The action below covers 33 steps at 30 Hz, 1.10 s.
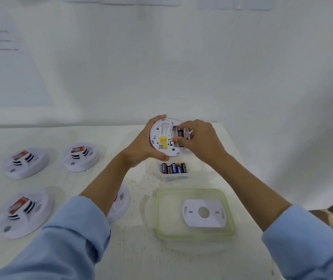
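My left hand (pixel 141 146) grips a round white smoke detector (pixel 162 136) by its rim, back side turned toward me, above the table's far middle. The back shows a yellow label and an open battery bay. My right hand (pixel 199 140) reaches into that bay, its thumb and fingers pinching a dark battery (pixel 180 132) at the opening. Just below the detector, a small clear tub (pixel 173 175) holds several batteries (pixel 174 168) standing side by side.
A clear green-rimmed container (pixel 229 209) near me holds a white mounting plate (pixel 204 213). Three smoke detectors (pixel 26 162) (pixel 80 156) (pixel 23 213) sit face up on the left; another (pixel 121 201) is partly hidden under my left forearm. A white wall backs the table (pixel 133 249).
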Each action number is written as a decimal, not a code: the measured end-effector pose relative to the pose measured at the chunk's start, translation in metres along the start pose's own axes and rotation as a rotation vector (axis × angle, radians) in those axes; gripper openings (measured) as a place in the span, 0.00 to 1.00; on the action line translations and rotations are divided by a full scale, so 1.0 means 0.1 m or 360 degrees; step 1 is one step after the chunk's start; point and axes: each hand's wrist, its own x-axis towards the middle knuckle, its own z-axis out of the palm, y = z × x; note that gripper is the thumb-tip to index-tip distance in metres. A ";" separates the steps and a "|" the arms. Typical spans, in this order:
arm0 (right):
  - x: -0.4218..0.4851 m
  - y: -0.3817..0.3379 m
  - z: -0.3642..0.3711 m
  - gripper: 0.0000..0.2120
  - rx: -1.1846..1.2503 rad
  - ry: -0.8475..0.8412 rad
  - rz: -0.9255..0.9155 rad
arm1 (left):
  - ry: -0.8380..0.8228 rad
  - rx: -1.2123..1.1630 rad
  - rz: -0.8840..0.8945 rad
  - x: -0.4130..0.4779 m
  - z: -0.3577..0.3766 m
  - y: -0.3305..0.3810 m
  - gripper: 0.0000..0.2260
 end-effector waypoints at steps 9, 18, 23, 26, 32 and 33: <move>0.16 0.06 -0.02 0.14 -0.0044 -0.0263 -0.0033 | 0.0007 0.0006 -0.0017 -0.02 0.02 0.02 0.45; 0.20 0.07 -0.04 0.11 0.0220 -0.0233 -0.0003 | -0.0007 0.0066 -0.0017 -0.04 0.02 0.05 0.45; 0.17 0.05 0.00 0.11 0.0254 0.0016 -0.0083 | -0.0001 0.0043 -0.0004 -0.04 0.01 0.07 0.45; 0.13 0.01 0.04 0.09 0.0303 0.0148 -0.0151 | 0.0006 0.0035 0.0003 -0.04 0.00 0.08 0.45; 0.12 -0.02 0.06 0.12 0.0760 0.0432 -0.0086 | 0.0042 0.0020 -0.0001 -0.07 -0.02 0.06 0.44; 0.13 -0.02 0.03 0.12 0.0866 0.0552 -0.0040 | 0.0052 0.0023 -0.0009 -0.08 -0.03 0.05 0.44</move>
